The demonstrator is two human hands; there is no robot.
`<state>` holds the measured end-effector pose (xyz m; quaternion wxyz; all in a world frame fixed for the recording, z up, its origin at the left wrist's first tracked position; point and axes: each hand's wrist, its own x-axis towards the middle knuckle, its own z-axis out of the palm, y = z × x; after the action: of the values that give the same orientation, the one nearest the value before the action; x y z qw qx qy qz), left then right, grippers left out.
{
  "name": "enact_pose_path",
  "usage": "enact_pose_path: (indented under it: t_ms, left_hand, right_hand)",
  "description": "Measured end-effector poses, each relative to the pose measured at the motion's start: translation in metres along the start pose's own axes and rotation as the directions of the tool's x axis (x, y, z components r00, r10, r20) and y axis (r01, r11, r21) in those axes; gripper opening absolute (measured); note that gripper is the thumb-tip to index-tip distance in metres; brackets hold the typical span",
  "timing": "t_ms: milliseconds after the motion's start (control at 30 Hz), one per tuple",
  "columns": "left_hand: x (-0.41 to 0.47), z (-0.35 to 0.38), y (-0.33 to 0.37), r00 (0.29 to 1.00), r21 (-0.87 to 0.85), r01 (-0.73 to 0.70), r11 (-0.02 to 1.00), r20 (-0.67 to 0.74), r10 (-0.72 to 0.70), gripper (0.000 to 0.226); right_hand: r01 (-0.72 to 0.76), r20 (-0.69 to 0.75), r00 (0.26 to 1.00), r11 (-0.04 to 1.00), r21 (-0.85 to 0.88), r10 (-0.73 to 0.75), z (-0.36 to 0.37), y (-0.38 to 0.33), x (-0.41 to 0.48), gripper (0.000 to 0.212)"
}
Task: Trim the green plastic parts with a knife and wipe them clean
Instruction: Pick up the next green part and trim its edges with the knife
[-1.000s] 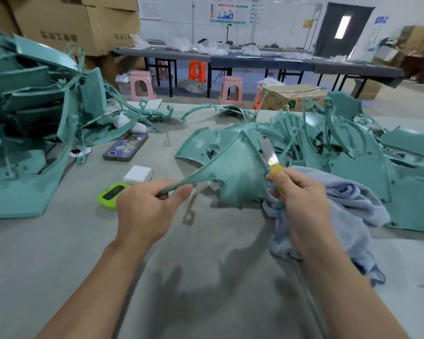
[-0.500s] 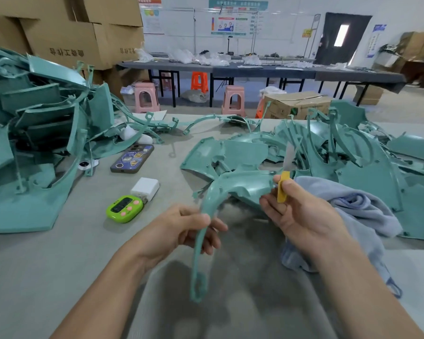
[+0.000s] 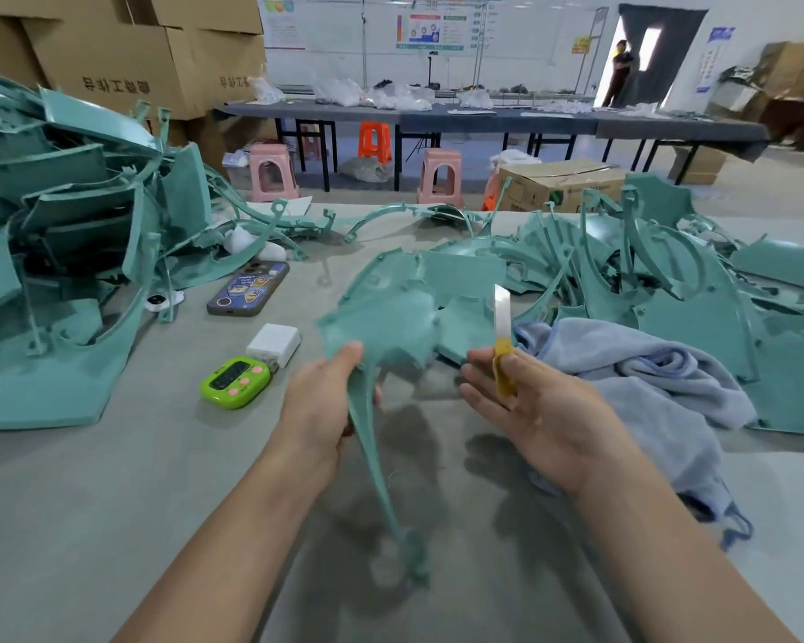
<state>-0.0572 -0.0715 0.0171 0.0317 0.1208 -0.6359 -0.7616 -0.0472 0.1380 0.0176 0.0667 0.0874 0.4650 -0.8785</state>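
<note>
My left hand (image 3: 319, 406) grips a green plastic part (image 3: 391, 327) where its broad panel narrows into a long thin arm; the panel stands up above the table and the arm hangs down toward me, blurred at its tip. My right hand (image 3: 534, 410) holds a yellow-handled knife (image 3: 502, 336) upright, blade pointing up, a little to the right of the part and apart from it. A pale blue cloth (image 3: 632, 378) lies crumpled on the table just right of that hand.
Heaps of green parts fill the left (image 3: 56, 252) and right (image 3: 669, 280) of the grey table (image 3: 112, 503). A phone (image 3: 248, 288), a white charger (image 3: 274, 344) and a green timer (image 3: 235, 381) lie left of my hands. Cardboard boxes, stools and a long bench stand behind.
My left hand has turned the part, raising its broad panel upright and swinging the thin arm toward me. The knife hand shifted slightly right, blade still up.
</note>
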Motion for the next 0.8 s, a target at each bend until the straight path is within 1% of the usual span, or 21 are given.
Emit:
enact_pose_path:
  t_ms: [33,67,133,200,267,300,333,367,433,467,500,533,567,600,633,667,700,733,767,800]
  left_hand:
    - [0.002,0.001,0.002,0.997,-0.077,-0.028,0.997,-0.071,0.022,0.034]
    - [0.003,0.001,0.003,0.992,-0.107,-0.051,0.993,-0.122,0.038,0.033]
    - [0.003,0.0,0.003,0.988,-0.13,-0.062,0.99,-0.151,0.042,0.034]
    - [0.004,-0.003,0.003,0.995,-0.193,-0.015,0.981,-0.098,-0.004,0.03]
    - [0.005,-0.005,0.003,0.998,-0.307,0.068,0.949,0.004,-0.07,0.027]
    - [0.006,-0.007,0.004,0.994,-0.371,0.109,0.922,0.059,-0.093,0.025]
    - [0.007,-0.009,0.005,0.989,-0.41,0.137,0.902,0.112,-0.099,0.022]
    - [0.008,-0.009,0.005,0.985,-0.412,0.144,0.9,0.15,-0.089,0.019]
    - [0.008,-0.01,0.005,0.986,-0.335,0.091,0.938,0.161,-0.038,0.013]
    - [0.007,-0.01,0.003,0.994,-0.248,0.017,0.969,0.11,0.011,0.012]
    - [0.007,-0.012,0.001,0.996,-0.102,-0.09,0.991,0.01,0.092,0.01]
    - [0.008,-0.015,-0.002,0.971,0.106,-0.201,0.974,-0.107,0.212,0.009]
    - [0.008,-0.018,-0.003,0.908,0.333,-0.282,0.9,-0.209,0.362,0.013]
    - [0.006,-0.022,-0.001,0.81,0.518,-0.346,0.782,-0.257,0.528,0.019]
    - [0.004,-0.025,0.002,0.694,0.658,-0.417,0.627,-0.215,0.687,0.027]
    - [0.004,-0.028,0.003,0.599,0.748,-0.484,0.454,-0.095,0.795,0.037]
    - [0.005,-0.03,0.003,0.538,0.796,-0.534,0.285,0.06,0.841,0.048]
    - [0.007,-0.029,0.004,0.512,0.824,-0.548,0.142,0.196,0.837,0.056]
    - [0.007,-0.028,0.003,0.501,0.841,-0.54,0.038,0.285,0.817,0.056]
    - [0.006,-0.026,0.002,0.488,0.845,-0.534,-0.024,0.331,0.808,0.05]
  right_hand:
    - [-0.027,0.042,0.999,1.0,0.004,0.027,0.001,0.002,-0.003,0.024]
    - [-0.068,0.123,0.99,0.997,-0.029,0.071,0.004,0.006,-0.007,0.021]
    - [-0.09,0.255,0.956,0.974,-0.209,0.143,0.01,0.014,-0.014,0.017]
    - [-0.036,0.289,0.947,0.939,-0.341,0.141,0.014,0.019,-0.016,0.016]
    - [0.058,0.3,0.95,0.898,-0.436,0.085,0.015,0.018,-0.017,0.014]
    - [0.113,0.309,0.949,0.857,-0.502,0.056,0.015,0.016,-0.018,0.012]
    - [0.157,0.323,0.946,0.815,-0.558,0.038,0.014,0.014,-0.019,0.013]
    - [0.178,0.329,0.944,0.794,-0.581,0.029,0.012,0.014,-0.019,0.015]
    - [0.176,0.321,0.947,0.801,-0.572,0.022,0.01,0.014,-0.019,0.021]
    - [0.18,0.312,0.95,0.808,-0.562,0.005,0.01,0.014,-0.018,0.023]
    - [0.179,0.29,0.957,0.823,-0.539,-0.017,0.009,0.013,-0.016,0.022]
    - [0.17,0.266,0.963,0.849,-0.501,-0.036,0.008,0.011,-0.014,0.02]
    - [0.163,0.248,0.968,0.872,-0.462,-0.049,0.005,0.008,-0.012,0.018]
    - [0.163,0.236,0.97,0.883,-0.439,-0.062,0.001,0.004,-0.011,0.019]
    - [0.175,0.239,0.968,0.884,-0.433,-0.075,-0.003,0.0,-0.01,0.019]
    - [0.189,0.247,0.965,0.881,-0.433,-0.085,-0.007,-0.004,-0.009,0.019]
    - [0.199,0.259,0.962,0.878,-0.435,-0.089,-0.011,-0.008,-0.009,0.018]
    - [0.206,0.277,0.957,0.878,-0.431,-0.089,-0.015,-0.011,-0.008,0.016]
    - [0.208,0.295,0.952,0.882,-0.423,-0.083,-0.019,-0.014,-0.008,0.014]
    - [0.206,0.302,0.95,0.882,-0.423,-0.076,-0.023,-0.018,-0.007,0.013]
